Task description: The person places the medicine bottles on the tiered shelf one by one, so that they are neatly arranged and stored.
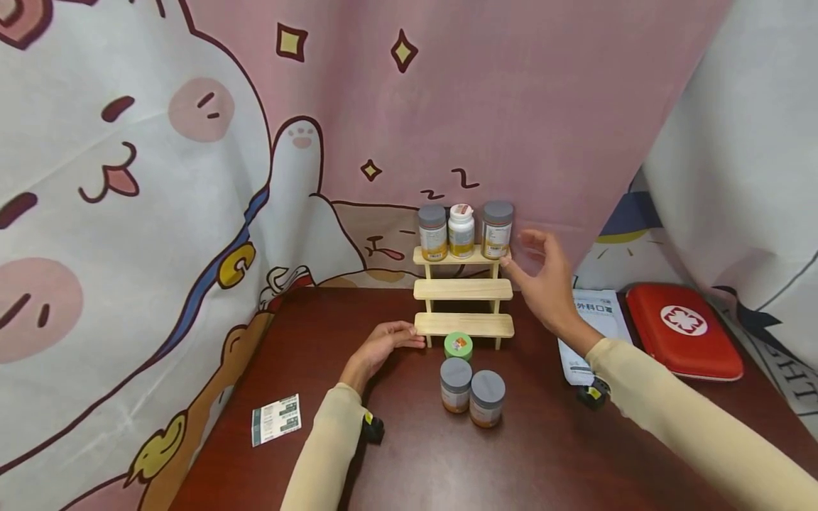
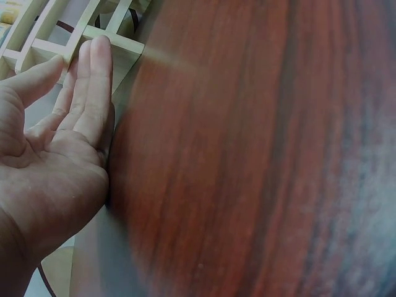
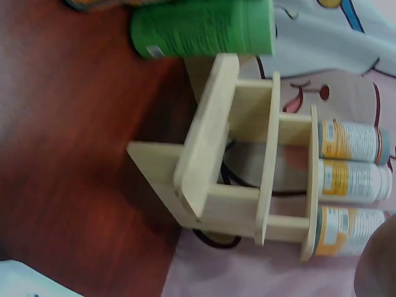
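Note:
A three-tier wooden shelf (image 1: 463,289) stands at the back of the table. On its top tier are a grey-lidded jar (image 1: 433,234) at left, a white bottle (image 1: 461,231) in the middle and another grey-lidded jar (image 1: 497,231) at right. My right hand (image 1: 543,277) is spread beside the right jar, its thumb tip close to the jar's base and the tier's end. My left hand (image 1: 385,344), fingers straight, reaches the shelf's lower left end; in the left wrist view its fingertips overlap the shelf's frame (image 2: 120,43). Neither hand holds anything.
In front of the shelf stand a green container (image 3: 204,28) and two grey-lidded jars, one left (image 1: 456,387) and one right (image 1: 487,399). A printed packet (image 1: 276,420) lies at left. At right are a white mask pouch (image 1: 601,326) and a red case (image 1: 684,330). A printed curtain (image 1: 543,106) hangs behind.

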Tool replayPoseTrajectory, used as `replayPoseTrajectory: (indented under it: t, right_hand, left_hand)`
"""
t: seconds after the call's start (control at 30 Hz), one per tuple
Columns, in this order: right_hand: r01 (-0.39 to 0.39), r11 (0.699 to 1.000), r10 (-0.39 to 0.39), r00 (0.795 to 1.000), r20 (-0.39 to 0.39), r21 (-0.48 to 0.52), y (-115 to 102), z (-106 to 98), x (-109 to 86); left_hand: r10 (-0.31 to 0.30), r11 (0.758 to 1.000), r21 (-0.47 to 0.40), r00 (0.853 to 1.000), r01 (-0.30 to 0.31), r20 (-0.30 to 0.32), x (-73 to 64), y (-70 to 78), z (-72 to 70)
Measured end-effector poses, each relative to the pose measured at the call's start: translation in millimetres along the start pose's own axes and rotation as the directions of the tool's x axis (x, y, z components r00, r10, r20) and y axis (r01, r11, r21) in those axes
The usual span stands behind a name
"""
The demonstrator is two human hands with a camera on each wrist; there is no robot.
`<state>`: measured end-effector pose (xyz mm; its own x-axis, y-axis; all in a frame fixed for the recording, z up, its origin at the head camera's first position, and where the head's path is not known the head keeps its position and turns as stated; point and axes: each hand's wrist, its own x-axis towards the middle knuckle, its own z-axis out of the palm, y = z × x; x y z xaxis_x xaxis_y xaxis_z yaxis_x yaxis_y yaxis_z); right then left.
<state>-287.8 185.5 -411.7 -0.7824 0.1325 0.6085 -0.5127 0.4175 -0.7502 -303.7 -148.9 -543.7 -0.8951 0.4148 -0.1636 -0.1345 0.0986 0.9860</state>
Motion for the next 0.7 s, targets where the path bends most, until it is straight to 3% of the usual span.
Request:
replayPoseTrajectory:
  t: [0.3,0.47,0.7]
  right_hand:
    - [-0.065,0.998,0.065,0.983,0.170,-0.009,-22.1,-4.2,-36.2]
    - [-0.099,0.994,0.084,0.970,0.227,0.054,-30.4,-8.1,-53.7]
    - [-0.178,0.983,0.155,0.934,0.323,0.043,-38.0,-19.9,-79.6]
  left_hand:
    - [-0.006,1.000,-0.004,1.000,0.006,-0.004,-0.3,4.6,0.0]
    - [-0.001,1.000,-0.006,1.000,0.001,0.000,-1.1,5.1,-0.4]
    - [0.007,1.000,0.006,1.000,-0.007,0.001,-2.8,4.0,0.4]
